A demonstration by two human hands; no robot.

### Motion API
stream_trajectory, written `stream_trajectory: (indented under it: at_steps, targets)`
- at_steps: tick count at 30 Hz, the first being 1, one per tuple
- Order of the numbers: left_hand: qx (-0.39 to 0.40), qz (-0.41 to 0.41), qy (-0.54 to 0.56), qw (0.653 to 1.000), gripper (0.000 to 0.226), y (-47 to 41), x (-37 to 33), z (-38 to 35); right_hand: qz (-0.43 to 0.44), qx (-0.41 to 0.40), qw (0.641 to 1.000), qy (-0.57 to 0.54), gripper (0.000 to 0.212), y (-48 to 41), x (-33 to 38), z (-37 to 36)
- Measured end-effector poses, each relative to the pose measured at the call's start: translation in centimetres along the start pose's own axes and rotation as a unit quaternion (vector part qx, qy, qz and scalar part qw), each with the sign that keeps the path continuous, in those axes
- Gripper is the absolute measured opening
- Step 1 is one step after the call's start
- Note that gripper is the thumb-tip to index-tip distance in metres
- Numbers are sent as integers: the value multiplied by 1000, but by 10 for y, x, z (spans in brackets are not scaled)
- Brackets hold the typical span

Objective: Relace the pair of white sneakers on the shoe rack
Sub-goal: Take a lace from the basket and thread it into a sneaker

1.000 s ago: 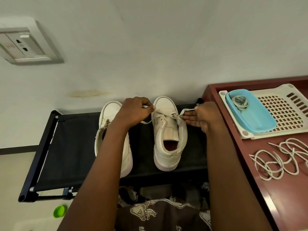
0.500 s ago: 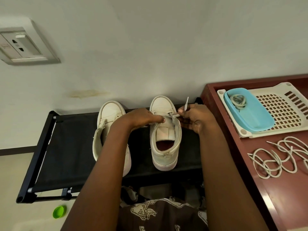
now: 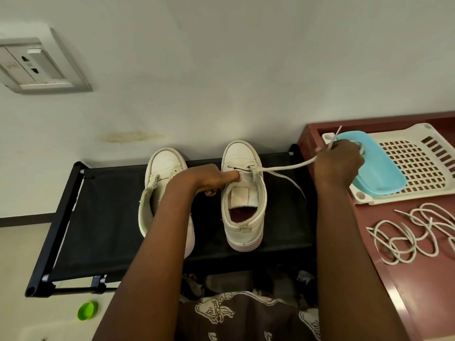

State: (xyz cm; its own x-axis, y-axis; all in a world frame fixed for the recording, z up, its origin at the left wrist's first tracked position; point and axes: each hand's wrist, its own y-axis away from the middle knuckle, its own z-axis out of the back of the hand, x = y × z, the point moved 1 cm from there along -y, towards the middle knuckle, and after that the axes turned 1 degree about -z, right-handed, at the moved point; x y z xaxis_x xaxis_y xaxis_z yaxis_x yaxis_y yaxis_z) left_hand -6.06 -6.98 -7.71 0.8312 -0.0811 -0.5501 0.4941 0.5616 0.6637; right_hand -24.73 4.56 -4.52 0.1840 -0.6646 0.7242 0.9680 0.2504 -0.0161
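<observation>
White sneaker (image 3: 243, 193) being laced stands toe to the wall at the middle of a black fabric shoe rack (image 3: 98, 230); its partner sneaker (image 3: 165, 168) stands at its 9 o'clock, partly hidden by the left forearm; a white lace (image 3: 283, 167) crosses the eyelets nearest the toe and runs taut toward 3 o'clock; its other end droops off toward 4 o'clock; the right hand (image 3: 337, 166) has its fingers closed around the taut length, the tip poking up past the knuckles; the left hand (image 3: 209, 179) lays a straight index finger across the tongue, pressing down, the other fingers curled with nothing seen in them; the lace looks soft, limp and light, best pinched close to its stiff tip for threading; the sneaker seems light enough to slide under a pull, so bracing at the tongue makes sense; at 3 o'clock a red-brown cabinet top (image 3: 418, 291) carries spare laces (image 3: 406, 237), a blue tub (image 3: 379, 173) and a white slotted tray (image 3: 418, 163).
</observation>
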Motion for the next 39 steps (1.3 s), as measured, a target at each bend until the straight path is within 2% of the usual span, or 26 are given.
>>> stream_trajectory:
  at_steps: [3,5,7,8,10,12,16,19,23,25,27,29,33,39]
  targets:
    - [17,-2,10,1000,47,2,-3,-1,16,64,996,58,59,11,4,-9]
    - [37,16,5,999,50,4,-4,-2,84,96,986,109,49,15,9,-15]
    - [55,45,-3,997,57,7,-5,-4,157,218,959,90,32,18,15,-21]
    - [64,60,-2,996,61,8,-5,-4,166,296,938,68,26,22,18,-23]
    - [79,82,5,993,69,9,-5,-5,184,375,905,81,21,30,21,-25]
    - [89,93,13,992,75,10,-6,-6,206,376,893,135,17,33,22,-27]
    - [101,103,32,989,83,11,-6,-7,210,355,900,140,15,29,17,-30]
    - [106,104,40,988,85,11,-6,-7,192,291,923,163,18,20,8,-34]
    - [107,103,49,988,83,12,-6,-7,103,157,968,163,19,13,0,-25]
    - [107,102,48,988,82,13,-7,-7,87,116,972,183,24,11,-3,-20]
    - [107,101,48,988,82,12,-6,-7,104,130,962,215,22,12,-1,-21]
    - [107,98,50,988,82,12,-6,-7,152,197,943,222,19,13,3,-24]
    - [108,98,51,988,82,12,-6,-7,226,349,901,126,18,24,13,-28]
    - [114,100,67,986,82,13,-7,-7,243,359,886,165,20,28,15,-36]
